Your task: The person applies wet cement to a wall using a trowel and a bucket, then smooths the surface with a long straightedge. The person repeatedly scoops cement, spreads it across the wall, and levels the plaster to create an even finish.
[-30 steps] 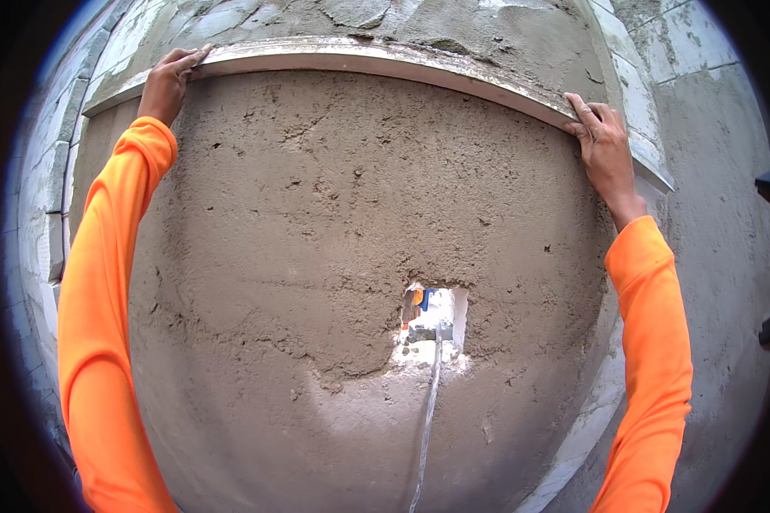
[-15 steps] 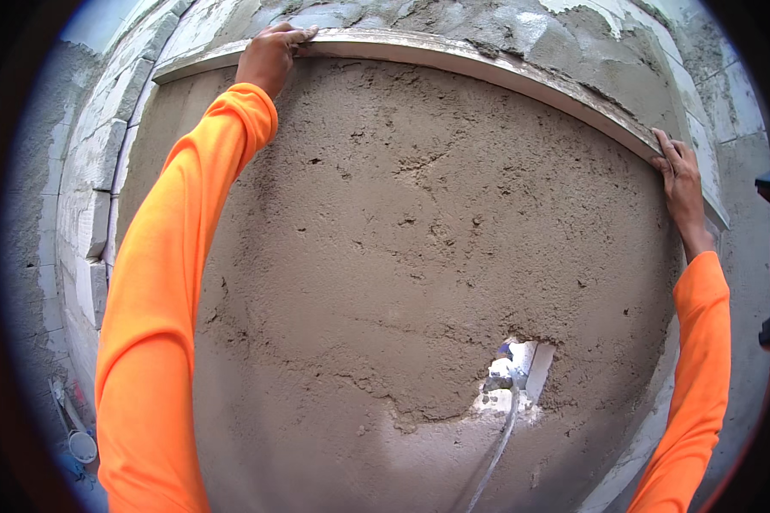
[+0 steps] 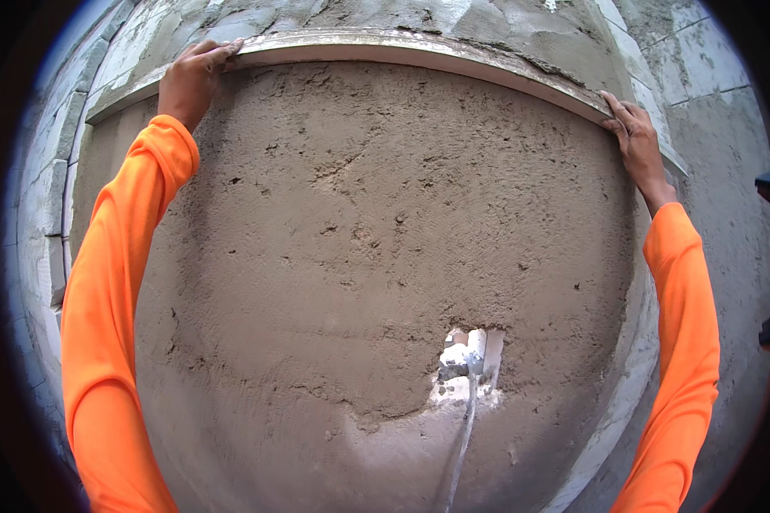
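Note:
A long pale straightedge (image 3: 385, 50) lies across the upper part of a wall coated in wet grey-brown plaster (image 3: 316, 256). My left hand (image 3: 195, 81) grips it toward its left end, fingers wrapped over the top edge. Near the right end, my right hand (image 3: 637, 145) is closed on the same bar, with the fingers over its upper edge. Wet mortar clings along the bar's top side. Below the bar the plaster is fairly flat, with small pits and rough patches. Both arms are raised, in orange sleeves.
Low on the right of the plaster, a rough cutout (image 3: 470, 363) shows white material, and a grey cable (image 3: 464, 445) hangs from it. Pale blocks (image 3: 56, 197) edge the wall at left. An adjoining grey block wall (image 3: 710, 111) stands at right.
My view has shifted, so the wall, cutout and both hands now sit further left in the picture. Both hands keep hold of the straightedge, which looks more level.

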Available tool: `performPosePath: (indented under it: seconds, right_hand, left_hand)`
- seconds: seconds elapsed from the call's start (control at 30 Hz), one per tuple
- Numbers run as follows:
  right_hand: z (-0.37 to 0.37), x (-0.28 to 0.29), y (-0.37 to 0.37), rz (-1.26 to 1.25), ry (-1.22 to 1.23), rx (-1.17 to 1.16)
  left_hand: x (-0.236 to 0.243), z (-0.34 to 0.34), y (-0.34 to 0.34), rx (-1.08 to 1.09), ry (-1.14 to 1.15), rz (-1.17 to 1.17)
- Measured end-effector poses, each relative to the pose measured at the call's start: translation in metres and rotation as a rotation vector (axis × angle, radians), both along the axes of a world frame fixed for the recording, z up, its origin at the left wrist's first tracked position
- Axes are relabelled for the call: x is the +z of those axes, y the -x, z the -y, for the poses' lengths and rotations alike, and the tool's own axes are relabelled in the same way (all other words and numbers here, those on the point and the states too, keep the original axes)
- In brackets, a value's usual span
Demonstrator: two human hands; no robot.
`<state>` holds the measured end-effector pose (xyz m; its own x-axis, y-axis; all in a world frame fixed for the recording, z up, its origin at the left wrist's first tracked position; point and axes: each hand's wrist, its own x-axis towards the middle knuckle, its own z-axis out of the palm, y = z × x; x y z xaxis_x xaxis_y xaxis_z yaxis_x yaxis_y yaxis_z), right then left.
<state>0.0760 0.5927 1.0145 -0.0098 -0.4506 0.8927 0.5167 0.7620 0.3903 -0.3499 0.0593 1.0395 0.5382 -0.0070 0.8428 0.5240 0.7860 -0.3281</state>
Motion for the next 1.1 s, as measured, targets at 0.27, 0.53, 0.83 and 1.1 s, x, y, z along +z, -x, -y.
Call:
performPosePath:
  seconds: [0.27, 0.53, 0.83, 1.1]
  right_hand:
    - [0.003, 0.067, 0.003, 0.043, -0.076, -0.033]
    - [-0.013, 0.055, -0.014, 0.02, 0.086, -0.028]
    - [-0.011, 0.1, -0.014, 0.058, 0.088, -0.113]
    - [-0.009, 0.138, -0.014, 0.001, 0.14, -0.078]
  left_hand:
    - [0.064, 0.014, 0.003, -0.1, -0.026, 0.255]
    - [0.019, -0.015, -0.013, -0.047, -0.045, 0.123]
    - [0.067, -0.011, -0.005, -0.046, -0.075, 0.121]
    - [0.107, -0.027, -0.023, 0.053, -0.26, 0.241]
